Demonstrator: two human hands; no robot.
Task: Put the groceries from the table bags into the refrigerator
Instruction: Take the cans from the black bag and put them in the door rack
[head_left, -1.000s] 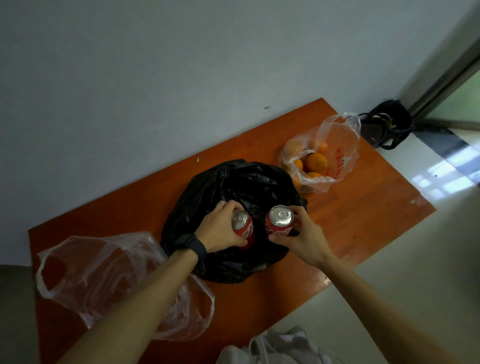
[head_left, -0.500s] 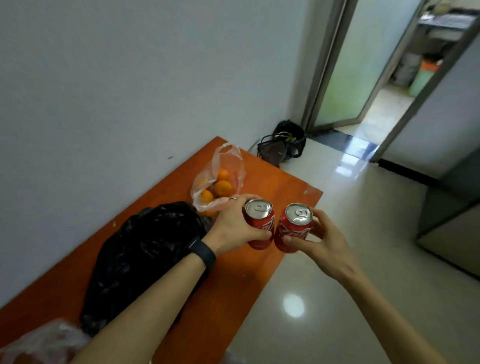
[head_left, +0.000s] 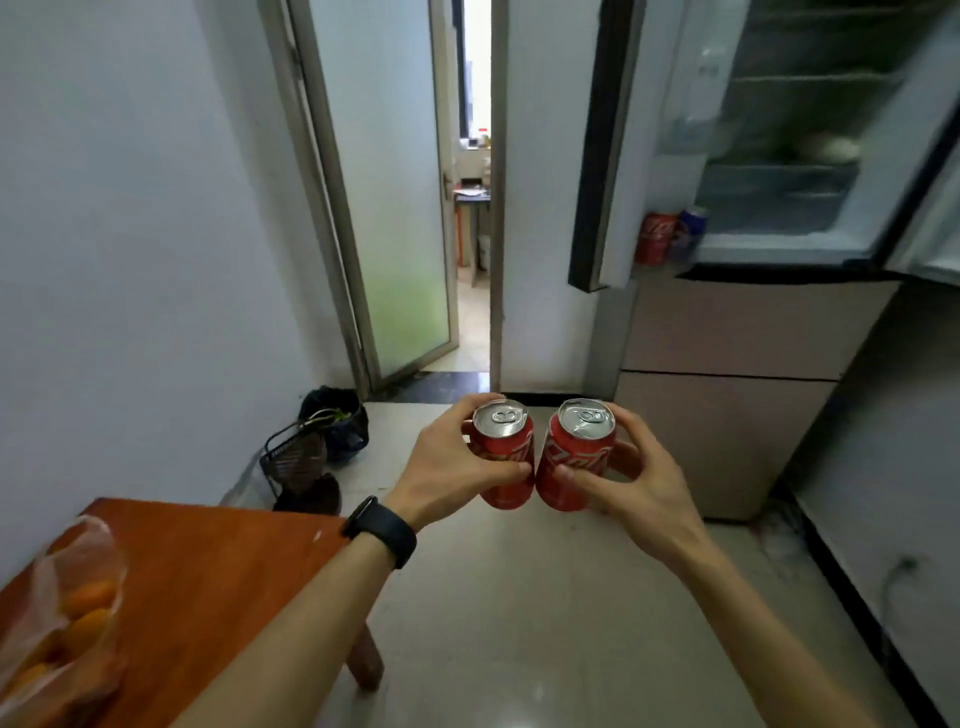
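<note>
Both hands are out in front of us, each wrapped around an upright red soda can: our left hand (head_left: 447, 462) grips the left can (head_left: 504, 457), our right hand (head_left: 631, 480) grips the right can (head_left: 576, 454), and the cans nearly touch. Beyond and above the right hand stands the open refrigerator (head_left: 779, 182). Below and left of the left hand, the orange surface (head_left: 208, 566) carries a clear bag of oranges (head_left: 62, 618).
</note>
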